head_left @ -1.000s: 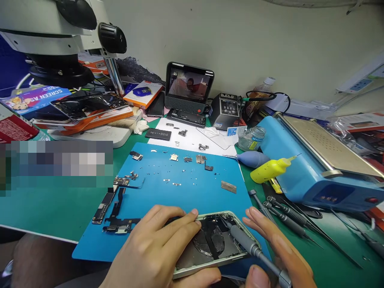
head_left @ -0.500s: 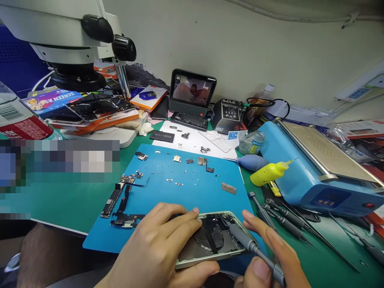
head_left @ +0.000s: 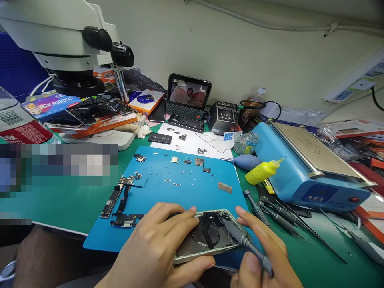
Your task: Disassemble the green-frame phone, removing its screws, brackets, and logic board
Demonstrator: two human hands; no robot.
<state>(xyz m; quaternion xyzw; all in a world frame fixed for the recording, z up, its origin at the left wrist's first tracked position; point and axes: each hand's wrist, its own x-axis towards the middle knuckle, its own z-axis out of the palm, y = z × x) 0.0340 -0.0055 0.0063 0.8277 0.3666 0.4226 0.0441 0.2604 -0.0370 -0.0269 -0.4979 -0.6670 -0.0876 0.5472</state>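
Note:
My left hand (head_left: 162, 244) is closed around the left part of a phone frame (head_left: 192, 245), fingers over its top and thumb along its near edge. The frame lies tilted above the blue mat, its dark inside with a round coil facing up. My right hand (head_left: 264, 256) grips a grey screwdriver (head_left: 243, 238), thumb and fingers around the handle, index finger stretched along the far side. The screwdriver's tip reaches into the frame's upper right corner; the exact contact is too small to make out. Beside my left hand lie a charging port flex (head_left: 123, 221) and a logic board (head_left: 110, 204).
Small screws and parts are spread over the blue mat (head_left: 192, 196). A battery (head_left: 160, 138) lies behind it. More screwdrivers (head_left: 279, 218), a yellow bottle (head_left: 262, 172) and a blue heating plate (head_left: 318, 188) stand right. A microscope (head_left: 75, 48) overhangs the left.
The camera view has shifted slightly. My right hand and the screwdriver stay at the frame's upper right corner, and my left hand keeps its hold.

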